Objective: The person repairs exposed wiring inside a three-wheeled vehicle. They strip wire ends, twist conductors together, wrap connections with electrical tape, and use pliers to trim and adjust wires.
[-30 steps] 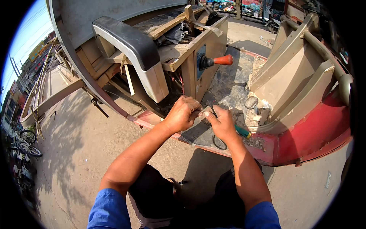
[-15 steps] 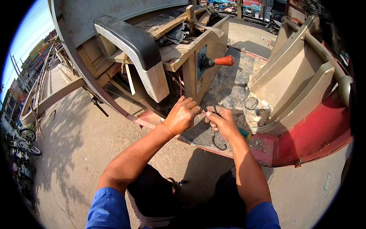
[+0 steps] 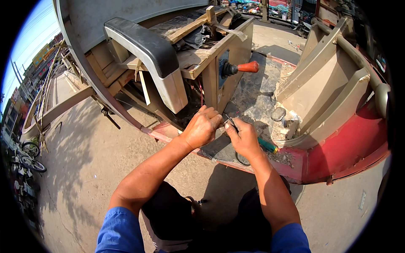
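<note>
Frame centre: left hand (image 3: 202, 127) curled, cannot tell grip | right hand (image 3: 243, 137) pinching thin dark strip (image 3: 230, 120) | upper centre: red-knobbed lever (image 3: 242, 67)

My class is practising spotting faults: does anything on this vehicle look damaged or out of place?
Yes: crumbled debris litters the floor by the oval pedal, where feet would go, and a wooden strip and crumpled black sheeting lie jumbled atop the beige box, looking unfinished.

Armrest (image 3: 149, 52) L, lever (image 3: 248, 67) fwd of hands (image 3: 201, 128)
</note>
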Demonstrator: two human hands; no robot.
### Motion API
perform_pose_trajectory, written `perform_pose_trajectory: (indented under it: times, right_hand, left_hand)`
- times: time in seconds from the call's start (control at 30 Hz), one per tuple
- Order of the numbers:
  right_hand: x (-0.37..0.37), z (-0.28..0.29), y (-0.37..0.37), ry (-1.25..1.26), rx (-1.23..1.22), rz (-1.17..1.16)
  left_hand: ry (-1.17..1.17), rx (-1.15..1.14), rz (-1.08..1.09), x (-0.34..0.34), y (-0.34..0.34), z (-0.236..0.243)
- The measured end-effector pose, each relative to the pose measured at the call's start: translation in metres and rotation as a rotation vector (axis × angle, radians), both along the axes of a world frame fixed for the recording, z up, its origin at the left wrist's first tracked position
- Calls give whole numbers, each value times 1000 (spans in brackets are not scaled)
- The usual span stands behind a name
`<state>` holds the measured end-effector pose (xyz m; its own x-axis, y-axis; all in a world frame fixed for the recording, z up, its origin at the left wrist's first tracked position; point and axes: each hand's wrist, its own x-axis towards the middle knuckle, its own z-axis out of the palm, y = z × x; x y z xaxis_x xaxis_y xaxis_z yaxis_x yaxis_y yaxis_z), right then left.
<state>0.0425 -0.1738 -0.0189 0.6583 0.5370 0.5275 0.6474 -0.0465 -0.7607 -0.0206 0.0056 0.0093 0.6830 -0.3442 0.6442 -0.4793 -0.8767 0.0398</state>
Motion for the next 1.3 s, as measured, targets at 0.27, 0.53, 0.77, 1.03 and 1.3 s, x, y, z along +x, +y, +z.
perform_pose_trajectory:
  times: [0.27,0.53,0.77,1.03,1.3]
  right_hand:
    - [0,2,7,1206,149,357]
    - [12,-14,5,1427,291,489]
    - [20,-20,-3,186,32,58]
    - [7,5,-9,-337,-9,-104]
    - [2,0,-5,-118,-10,-54]
  left_hand:
    - [-146,272,-27,-1,9,-8]
    - [-172,255,-17,6,10,-13]
    - [131,-53,-16,2,2,9]
    - [329,-277,-73,6,5,16]
    - [350,-419,30,0,-4,16]
